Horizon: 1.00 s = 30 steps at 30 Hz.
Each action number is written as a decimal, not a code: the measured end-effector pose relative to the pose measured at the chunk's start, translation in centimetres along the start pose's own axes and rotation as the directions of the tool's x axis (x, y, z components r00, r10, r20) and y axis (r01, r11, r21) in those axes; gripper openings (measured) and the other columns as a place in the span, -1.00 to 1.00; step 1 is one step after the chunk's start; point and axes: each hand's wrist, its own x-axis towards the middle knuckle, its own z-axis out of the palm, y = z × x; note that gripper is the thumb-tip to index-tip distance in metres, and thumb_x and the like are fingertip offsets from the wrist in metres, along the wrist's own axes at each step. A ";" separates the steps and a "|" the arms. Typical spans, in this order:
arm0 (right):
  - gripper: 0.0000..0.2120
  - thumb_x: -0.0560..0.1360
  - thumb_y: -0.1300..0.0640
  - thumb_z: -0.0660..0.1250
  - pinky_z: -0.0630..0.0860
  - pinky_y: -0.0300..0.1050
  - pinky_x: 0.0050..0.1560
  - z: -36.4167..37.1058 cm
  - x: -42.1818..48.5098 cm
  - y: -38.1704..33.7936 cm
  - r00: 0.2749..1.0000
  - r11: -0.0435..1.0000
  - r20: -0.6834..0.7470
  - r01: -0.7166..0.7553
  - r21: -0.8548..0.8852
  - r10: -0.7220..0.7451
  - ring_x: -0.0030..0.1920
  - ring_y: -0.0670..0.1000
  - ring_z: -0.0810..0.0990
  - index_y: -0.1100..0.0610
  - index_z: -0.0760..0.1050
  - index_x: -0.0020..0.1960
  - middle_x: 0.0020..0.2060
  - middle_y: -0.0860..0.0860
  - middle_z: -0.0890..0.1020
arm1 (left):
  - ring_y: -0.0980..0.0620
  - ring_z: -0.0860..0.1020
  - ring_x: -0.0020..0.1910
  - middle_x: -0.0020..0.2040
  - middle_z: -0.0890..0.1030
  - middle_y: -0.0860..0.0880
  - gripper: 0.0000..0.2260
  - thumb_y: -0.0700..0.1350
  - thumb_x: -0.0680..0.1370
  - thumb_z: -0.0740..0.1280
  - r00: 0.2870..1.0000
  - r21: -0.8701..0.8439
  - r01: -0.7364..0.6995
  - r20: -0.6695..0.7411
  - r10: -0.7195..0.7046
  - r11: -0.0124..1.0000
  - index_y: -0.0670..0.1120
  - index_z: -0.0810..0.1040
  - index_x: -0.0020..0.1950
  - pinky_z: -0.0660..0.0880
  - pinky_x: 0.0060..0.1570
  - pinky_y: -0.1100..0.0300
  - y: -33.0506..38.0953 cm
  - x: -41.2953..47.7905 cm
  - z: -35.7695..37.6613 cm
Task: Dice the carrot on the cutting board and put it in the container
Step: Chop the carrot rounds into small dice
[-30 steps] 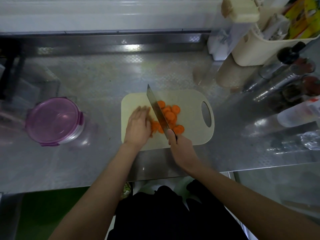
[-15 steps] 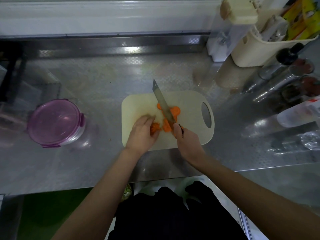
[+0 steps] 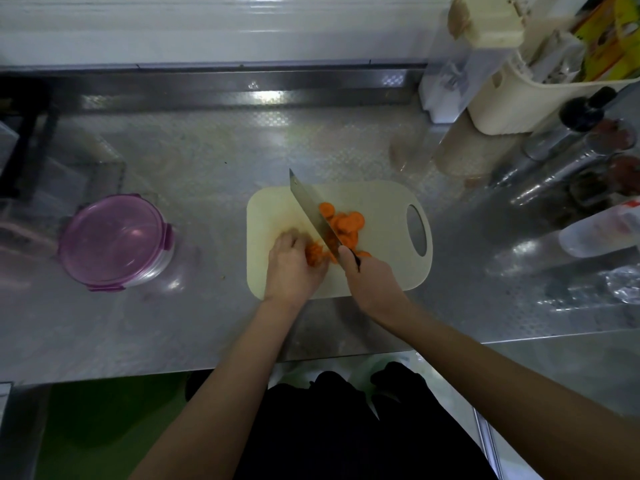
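— Where's the carrot point(image 3: 345, 223)?
— On the cutting board point(image 3: 381, 202): slices lie right of the knife point(image 3: 311, 209), and the left hand point(image 3: 292, 265) holds a clump. The right hand point(image 3: 370, 277) grips the knife. The lidded container point(image 3: 110, 237) sits well left on the bench point(image 3: 207, 161).

Orange carrot slices point(image 3: 341, 225) lie heaped on the pale cutting board point(image 3: 381, 202), the purple-lidded round container point(image 3: 114, 242) closed, well apart.

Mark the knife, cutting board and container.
knife point(image 3: 310, 211): head view, middle of the blade.
cutting board point(image 3: 384, 206): head view, bare surface beside handle hole.
container point(image 3: 110, 237): head view, centre of purple lid.
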 end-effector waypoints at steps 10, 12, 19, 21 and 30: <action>-0.50 0.61 -0.15 0.01 0.34 -0.12 -0.08 -0.1 0.3 0.1 1.000 1.000 0.010 -0.026 0.000 0.026 -0.04 0.20 0.55 0.23 0.51 -0.08 -0.10 0.21 0.59 | -0.14 0.37 0.17 0.14 0.46 -0.17 -0.76 -0.07 0.51 0.28 0.998 0.138 -0.008 0.068 -0.001 0.990 -0.19 0.51 0.08 0.26 0.14 0.05 0.3 0.4 0.1; -0.51 0.62 -0.12 0.01 0.33 -0.14 -0.07 -0.2 0.1 0.0 1.000 1.000 0.017 -0.006 -0.003 0.006 -0.04 0.19 0.55 0.25 0.52 -0.06 -0.07 0.21 0.58 | -0.13 0.37 0.15 0.11 0.47 -0.15 -0.75 -0.07 0.48 0.30 0.997 0.114 0.007 0.070 -0.015 0.993 -0.18 0.51 0.07 0.25 0.14 0.08 0.4 0.4 0.1; -0.55 0.62 -0.11 0.01 0.33 -0.14 -0.12 0.2 0.3 -0.1 0.999 1.000 0.037 0.015 -0.024 -0.014 -0.15 0.15 0.54 0.10 0.37 -0.32 -0.19 0.18 0.55 | -0.14 0.48 -0.01 -0.04 0.56 -0.15 -0.87 -0.20 0.48 0.33 0.999 -0.013 -0.036 0.009 0.036 0.999 -0.21 0.60 -0.03 0.41 0.07 0.03 0.0 0.2 -0.3; -0.55 0.62 -0.11 0.02 0.35 -0.12 -0.13 0.2 0.4 -0.2 0.999 0.999 0.039 0.024 -0.030 -0.023 -0.17 0.16 0.54 0.07 0.34 -0.36 -0.24 0.16 0.54 | -0.15 0.49 -0.02 -0.05 0.57 -0.17 -0.88 -0.24 0.49 0.32 0.999 -0.022 -0.051 0.014 0.052 0.998 -0.23 0.62 -0.05 0.45 0.07 0.00 -0.2 0.3 -0.2; -0.51 0.61 -0.12 0.02 0.49 0.03 -0.08 0.8 0.0 -1.2 0.996 0.993 0.080 0.037 -0.110 -0.028 -0.05 0.24 0.56 0.31 0.44 0.08 -0.08 0.26 0.54 | -0.18 0.51 -0.10 -0.15 0.57 -0.21 -0.92 -0.31 0.42 0.34 0.999 -0.042 -0.047 0.000 0.047 0.998 -0.24 0.63 -0.16 0.48 -0.08 0.01 0.2 0.0 -0.2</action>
